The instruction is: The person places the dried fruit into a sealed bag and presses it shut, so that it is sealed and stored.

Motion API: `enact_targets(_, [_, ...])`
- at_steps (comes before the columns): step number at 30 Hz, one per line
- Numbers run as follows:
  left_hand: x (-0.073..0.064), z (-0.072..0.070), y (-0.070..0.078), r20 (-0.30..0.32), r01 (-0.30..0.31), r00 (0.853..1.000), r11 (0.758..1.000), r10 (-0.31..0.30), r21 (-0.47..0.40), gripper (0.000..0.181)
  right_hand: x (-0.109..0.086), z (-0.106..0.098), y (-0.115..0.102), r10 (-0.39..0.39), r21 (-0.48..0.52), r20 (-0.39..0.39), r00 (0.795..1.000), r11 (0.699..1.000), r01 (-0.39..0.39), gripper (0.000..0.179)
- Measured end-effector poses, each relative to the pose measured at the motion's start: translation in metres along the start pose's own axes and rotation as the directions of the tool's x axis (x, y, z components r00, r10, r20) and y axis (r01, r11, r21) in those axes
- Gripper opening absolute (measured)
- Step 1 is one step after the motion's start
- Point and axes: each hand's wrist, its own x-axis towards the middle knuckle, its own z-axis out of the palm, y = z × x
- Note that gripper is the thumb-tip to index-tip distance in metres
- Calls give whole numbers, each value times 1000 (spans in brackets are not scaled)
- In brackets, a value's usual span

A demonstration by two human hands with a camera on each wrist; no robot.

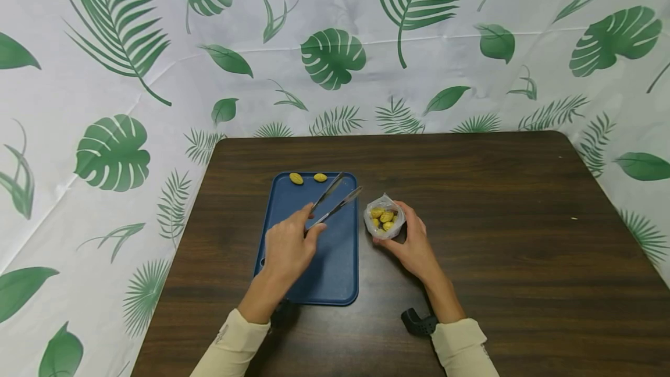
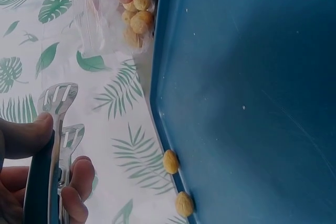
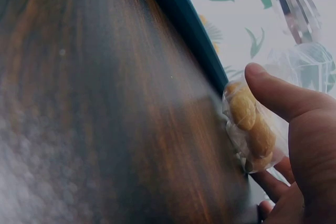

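My left hand [image 1: 289,246] grips metal tongs [image 1: 335,210] with slotted ends and blue handle sides, their tips apart and nothing between them. They overlap the upper part of a blue tray [image 1: 335,269] in the head view. Two yellow oval pieces, like nuts or dried fruit, lie along the tray's far edge: a left piece [image 1: 296,178] and a right piece [image 1: 320,177]. Just right of the tray, my right hand [image 1: 417,249] holds a clear plastic bag [image 1: 369,224] between thumb and fingers, its mouth open. Several similar yellow pieces [image 3: 243,109] sit inside it.
Dark wood-grain table [image 1: 497,237] extends under and around the tray. Behind it hangs a white cloth [image 1: 272,92] printed with green leaves. A black strap-like device [image 1: 419,323] sits at my right wrist.
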Motion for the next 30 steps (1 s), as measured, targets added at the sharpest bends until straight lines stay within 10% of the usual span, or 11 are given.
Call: enact_targets(30, [-2,-8,-21,-26,83,996,996,-83,14,47,1,1,1,-36,1,-18,999,999,36,94])
